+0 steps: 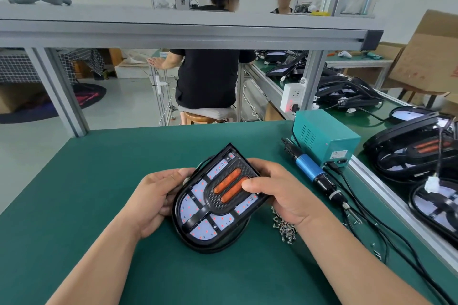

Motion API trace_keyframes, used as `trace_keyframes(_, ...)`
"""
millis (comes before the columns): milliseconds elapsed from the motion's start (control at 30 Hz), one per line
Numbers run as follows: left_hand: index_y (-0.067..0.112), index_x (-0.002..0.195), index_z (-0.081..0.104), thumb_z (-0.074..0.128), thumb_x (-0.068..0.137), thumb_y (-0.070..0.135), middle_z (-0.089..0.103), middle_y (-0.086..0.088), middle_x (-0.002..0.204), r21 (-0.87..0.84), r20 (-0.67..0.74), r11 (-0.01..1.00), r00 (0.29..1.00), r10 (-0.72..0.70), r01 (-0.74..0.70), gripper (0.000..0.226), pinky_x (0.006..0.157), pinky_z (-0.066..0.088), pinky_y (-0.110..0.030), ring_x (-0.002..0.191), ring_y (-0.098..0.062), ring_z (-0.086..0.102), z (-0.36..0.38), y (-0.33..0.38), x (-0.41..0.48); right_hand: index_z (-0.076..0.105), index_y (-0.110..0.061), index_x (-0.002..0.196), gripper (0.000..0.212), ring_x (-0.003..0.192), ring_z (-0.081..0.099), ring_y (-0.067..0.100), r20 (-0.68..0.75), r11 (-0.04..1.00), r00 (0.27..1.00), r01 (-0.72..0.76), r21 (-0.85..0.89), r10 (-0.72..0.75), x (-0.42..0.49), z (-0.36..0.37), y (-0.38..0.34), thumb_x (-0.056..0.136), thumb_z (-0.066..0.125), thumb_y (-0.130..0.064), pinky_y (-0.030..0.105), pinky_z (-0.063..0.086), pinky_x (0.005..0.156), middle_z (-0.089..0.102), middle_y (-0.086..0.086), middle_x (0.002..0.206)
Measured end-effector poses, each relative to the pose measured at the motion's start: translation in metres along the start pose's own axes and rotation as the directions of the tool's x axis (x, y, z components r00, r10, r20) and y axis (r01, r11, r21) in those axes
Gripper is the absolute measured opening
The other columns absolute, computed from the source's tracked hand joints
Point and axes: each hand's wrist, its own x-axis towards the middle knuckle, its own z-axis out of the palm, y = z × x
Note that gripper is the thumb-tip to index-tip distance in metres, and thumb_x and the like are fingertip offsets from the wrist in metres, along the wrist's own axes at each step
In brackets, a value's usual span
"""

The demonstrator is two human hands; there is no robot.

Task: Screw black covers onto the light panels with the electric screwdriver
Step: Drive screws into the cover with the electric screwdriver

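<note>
Both hands grip light panel (218,202): left hand (158,195) at 9 o'clock edge, right hand (275,193) at 3. Rigid, light; hold rims, avoid LEDs.

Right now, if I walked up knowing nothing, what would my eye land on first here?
Your eye lands on the black light panel dotted with red lights and two orange bars, gripped by the left hand and right hand at the middle of the green table. Right of it lie the blue electric screwdriver and a heap of screws, with more panels stacked at the far right.
</note>
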Motion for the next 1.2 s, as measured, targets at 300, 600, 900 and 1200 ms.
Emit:
trace_keyframes(300,0.014,0.123,0.077,0.070,0.092,0.031,0.022,0.004,0.068,-0.087,-0.014,0.995,0.999,0.053,-0.054,0.037,0.039,0.020,-0.017,0.051,-0.009,0.019,0.002,-0.003,0.000,0.072,-0.014,0.129,0.053,0.113,0.073,0.039,-0.036,0.982,0.983,0.176,-0.063,-0.179,-0.016,-0.032,-0.022,0.078,0.077,-0.023,0.050,0.057,0.102,0.076,0.018,0.121)
trace_keyframes(600,0.012,0.116,0.076,0.061,0.106,0.027,0.024,0.001,0.071,0.050,-0.029,0.995,0.996,0.086,-0.085,0.024,0.042,0.024,-0.022,0.054,-0.013,0.021,-0.002,-0.008,0.002,0.075,-0.008,0.124,0.045,0.105,0.075,0.041,-0.218,0.933,0.912,0.360,0.012,-0.349,-0.028,-0.066,-0.038,0.079,0.073,-0.011,0.051,0.060,0.095,0.076,0.024,0.116)
trace_keyframes(900,0.013,0.101,0.078,0.064,0.103,0.031,0.024,0.002,0.070,0.102,-0.022,0.991,0.995,0.095,-0.092,0.023,0.042,0.024,-0.021,0.054,-0.015,0.020,-0.005,-0.011,0.005,0.079,-0.009,0.116,0.030,0.095,0.078,0.035,-0.549,0.863,0.711,0.504,-0.037,-0.439,-0.053,-0.108,-0.058,0.089,0.065,-0.012,0.042,0.063,0.072,0.080,0.018,0.109)
trace_keyframes(1200,0.012,0.104,0.078,0.070,0.092,0.038,0.026,0.002,0.070,0.091,-0.028,0.990,0.994,0.109,-0.106,0.030,0.045,0.024,-0.020,0.054,-0.015,0.022,-0.009,-0.015,0.011,0.077,-0.020,0.103,0.012,0.088,0.076,0.026,-0.865,0.839,0.389,0.540,-0.065,-0.318,-0.092,-0.163,-0.072,0.097,0.070,-0.012,0.041,0.063,0.071,0.078,0.004,0.100)
